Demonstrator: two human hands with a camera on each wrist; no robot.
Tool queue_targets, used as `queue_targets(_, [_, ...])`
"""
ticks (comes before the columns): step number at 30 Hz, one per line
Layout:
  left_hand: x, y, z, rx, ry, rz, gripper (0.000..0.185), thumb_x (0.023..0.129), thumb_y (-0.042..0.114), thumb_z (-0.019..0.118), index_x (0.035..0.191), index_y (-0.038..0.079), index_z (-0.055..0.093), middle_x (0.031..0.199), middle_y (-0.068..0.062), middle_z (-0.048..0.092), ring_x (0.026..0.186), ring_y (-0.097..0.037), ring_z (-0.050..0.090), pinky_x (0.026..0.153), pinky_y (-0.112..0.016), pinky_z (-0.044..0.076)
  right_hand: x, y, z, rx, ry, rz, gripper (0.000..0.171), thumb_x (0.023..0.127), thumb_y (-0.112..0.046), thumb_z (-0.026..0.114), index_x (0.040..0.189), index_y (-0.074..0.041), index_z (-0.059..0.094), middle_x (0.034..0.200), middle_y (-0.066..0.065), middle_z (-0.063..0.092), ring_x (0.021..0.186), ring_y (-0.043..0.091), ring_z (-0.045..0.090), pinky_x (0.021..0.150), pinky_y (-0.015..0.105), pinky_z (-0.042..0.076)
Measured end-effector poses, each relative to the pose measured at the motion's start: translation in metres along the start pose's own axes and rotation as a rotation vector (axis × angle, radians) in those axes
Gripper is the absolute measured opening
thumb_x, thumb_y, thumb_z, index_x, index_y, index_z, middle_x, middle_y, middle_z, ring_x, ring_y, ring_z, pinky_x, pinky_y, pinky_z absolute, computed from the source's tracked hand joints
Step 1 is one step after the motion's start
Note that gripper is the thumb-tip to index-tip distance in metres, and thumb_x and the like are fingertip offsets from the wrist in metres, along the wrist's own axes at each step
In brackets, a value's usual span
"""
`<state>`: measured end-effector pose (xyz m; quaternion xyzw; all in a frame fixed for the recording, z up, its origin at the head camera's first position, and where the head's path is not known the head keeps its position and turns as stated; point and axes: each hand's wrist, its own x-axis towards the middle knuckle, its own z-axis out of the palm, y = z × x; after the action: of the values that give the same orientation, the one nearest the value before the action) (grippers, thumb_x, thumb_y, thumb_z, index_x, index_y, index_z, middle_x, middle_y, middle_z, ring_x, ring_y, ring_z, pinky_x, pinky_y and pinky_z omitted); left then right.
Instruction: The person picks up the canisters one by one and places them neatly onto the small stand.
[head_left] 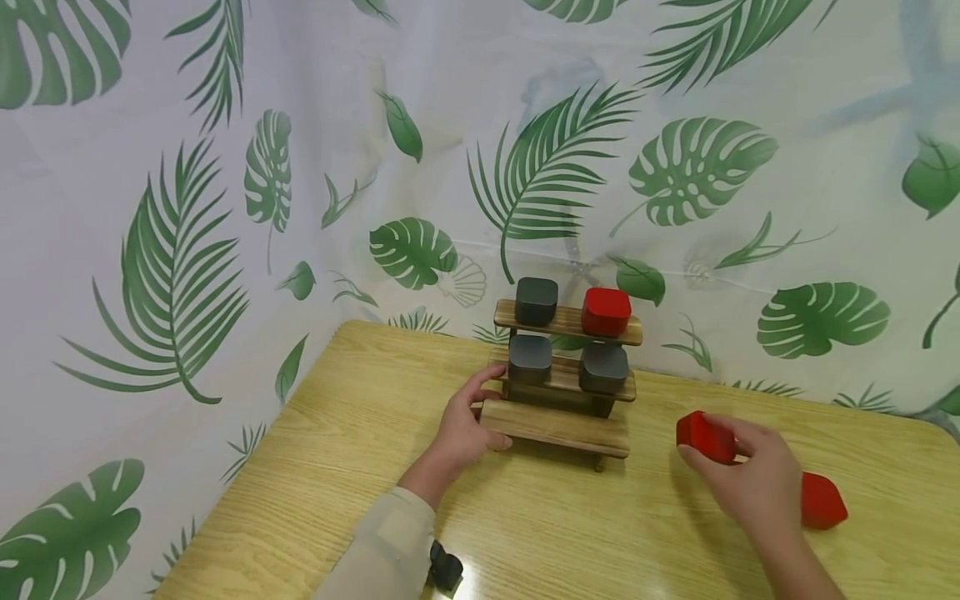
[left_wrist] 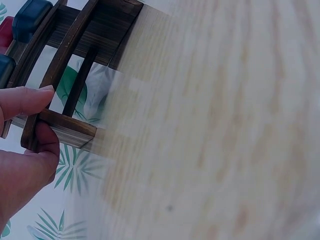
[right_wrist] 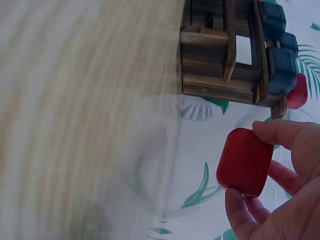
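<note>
Red box [head_left: 705, 437] is pinched in the right hand [head_left: 753, 483], thumb on one side and fingers on the other, held just above the worktop [head_left: 525, 517] and off to the right of the little wooden shelf rack [head_left: 564, 392]. The right wrist view shows it well: the rounded red box [right_wrist: 244, 162] sits between the thumb and fingertips [right_wrist: 272, 132] with the rack [right_wrist: 227, 50] further off behind it, so that grip is holding the box, not touching the rack. The left hand [head_left: 465, 429] is on the rack's left end, fingers curled round the edge of the lowest step with the thumb by the middle one; the left wrist cam shows thumb and finger [left_wrist: 27, 100] clamped on the wooden frame [left_wrist: 65, 125]. On the rack, the top step carries a dark grey box [head_left: 536, 301] on the left and a second red box [head_left: 606, 311] on the right, apart from each other. The middle step has two more grey boxes [head_left: 529, 358] side by side. The bottom step is bare wood. Another red box [head_left: 822, 502] lies on the worktop just behind the right hand, partly hidden by it. Leaf-print cloth [head_left: 225, 208] hangs behind everything.
</note>
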<state>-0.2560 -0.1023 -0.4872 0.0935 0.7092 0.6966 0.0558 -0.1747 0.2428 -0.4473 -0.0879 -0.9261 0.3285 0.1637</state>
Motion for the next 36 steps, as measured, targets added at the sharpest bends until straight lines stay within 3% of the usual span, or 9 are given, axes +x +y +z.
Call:
queue_targets(6, [0.0, 0.001, 0.0, 0.014, -0.003, 0.015, 0.104, 0.063, -0.029, 0.075, 0.143, 0.035, 0.054, 0.13, -0.013, 0.05, 0.107, -0.033, 0.052, 0.066, -0.039, 0.053, -0.006, -0.007, 0.005, 0.012, -0.002, -0.024, 0.057, 0.082, -0.035, 0.084, 0.129, -0.007, 0.068, 0.123, 0.023, 0.056, 0.102, 0.043, 0.057, 0.068, 0.041, 0.052])
queue_targets(13, [-0.001, 0.003, 0.0, 0.01, -0.005, 0.013, 0.104, 0.064, -0.028, 0.075, 0.142, 0.037, 0.054, 0.131, -0.013, 0.049, 0.109, -0.033, 0.051, 0.067, -0.039, 0.054, -0.011, -0.016, 0.009, 0.041, 0.008, -0.054, 0.056, 0.081, -0.032, 0.085, 0.128, -0.006, 0.068, 0.121, 0.022, 0.058, 0.101, 0.044, 0.057, 0.072, 0.054, 0.056])
queue_targets(26, [0.0, 0.002, 0.001, 0.01, -0.003, 0.015, 0.104, 0.064, -0.029, 0.074, 0.142, 0.036, 0.053, 0.133, -0.014, 0.048, 0.109, -0.033, 0.051, 0.064, -0.038, 0.053, -0.02, -0.032, 0.019, 0.098, 0.008, -0.116, 0.054, 0.078, -0.027, 0.089, 0.124, -0.006, 0.07, 0.118, 0.02, 0.058, 0.099, 0.038, 0.057, 0.07, 0.045, 0.057])
queue_targets(36, [-0.002, 0.002, 0.002, 0.02, 0.007, 0.016, 0.104, 0.065, -0.028, 0.074, 0.143, 0.037, 0.053, 0.132, -0.013, 0.049, 0.106, -0.034, 0.051, 0.064, -0.038, 0.053, -0.026, -0.05, 0.027, 0.144, -0.002, -0.121, 0.052, 0.077, -0.023, 0.089, 0.123, -0.007, 0.071, 0.121, 0.018, 0.058, 0.102, 0.035, 0.056, 0.073, 0.047, 0.057])
